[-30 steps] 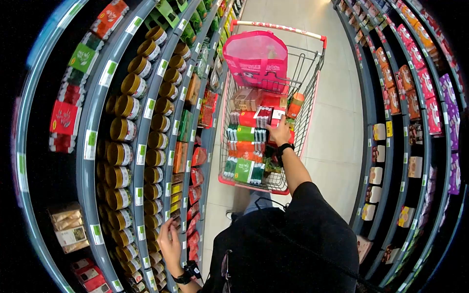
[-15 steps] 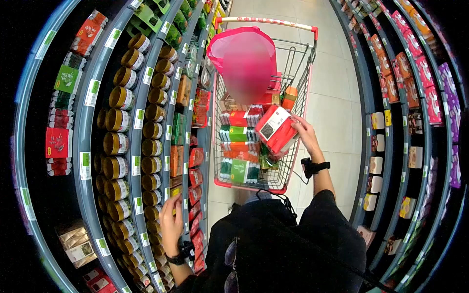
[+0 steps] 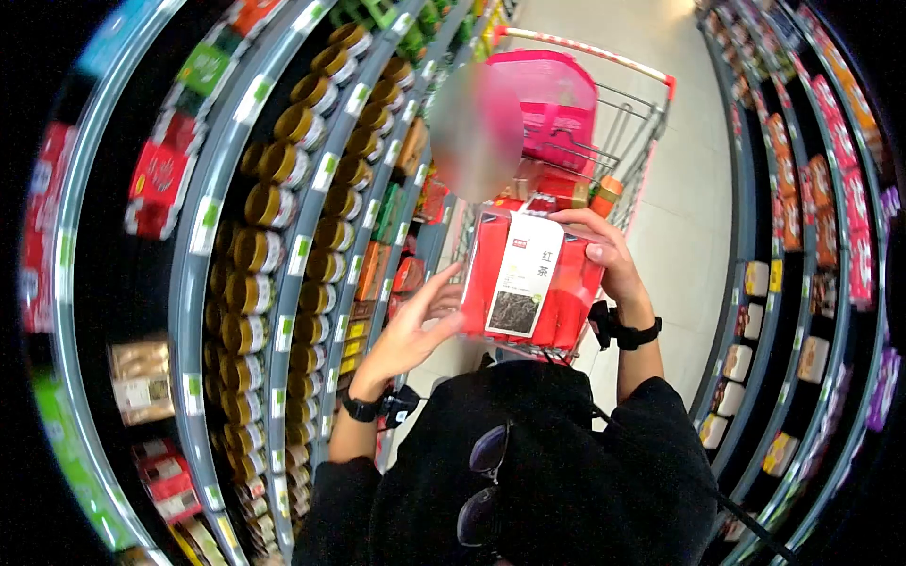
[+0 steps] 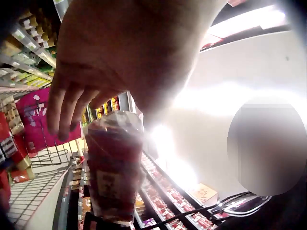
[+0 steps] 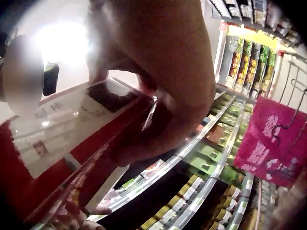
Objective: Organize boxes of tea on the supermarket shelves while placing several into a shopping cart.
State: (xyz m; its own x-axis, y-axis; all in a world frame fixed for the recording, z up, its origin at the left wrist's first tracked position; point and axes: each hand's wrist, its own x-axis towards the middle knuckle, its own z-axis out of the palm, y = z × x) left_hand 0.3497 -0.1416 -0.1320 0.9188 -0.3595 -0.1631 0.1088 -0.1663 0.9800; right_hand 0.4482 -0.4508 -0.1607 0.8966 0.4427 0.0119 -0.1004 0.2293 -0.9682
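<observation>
A clear pack of tea (image 3: 569,297) with red packets inside and a white label marked 红茶 is held up in front of my body, over the near part of the cart. My right hand (image 3: 618,264) grips its right side, the thumb on the front face near the upper corner. In the right wrist view the same hand (image 5: 158,81) bends over the end of the pack. At the pack's left edge, my left hand (image 3: 415,325) has its fingers spread and loosely extended. The left wrist view shows that hand (image 4: 120,62) beside the upright pack (image 4: 115,167).
Beyond the pack stands a wire shopping cart (image 3: 656,160) holding a pink bag (image 3: 557,104), an orange-capped container (image 3: 606,195) and red packages. Shelves with several gold-lidded jars (image 3: 274,205) run along the left. More shelves of boxed goods (image 3: 736,363) line the right.
My right hand has lifted the tea pack out of the cart and brought it up close to my body. My left hand has moved from beside the shelf to the pack's left edge.
</observation>
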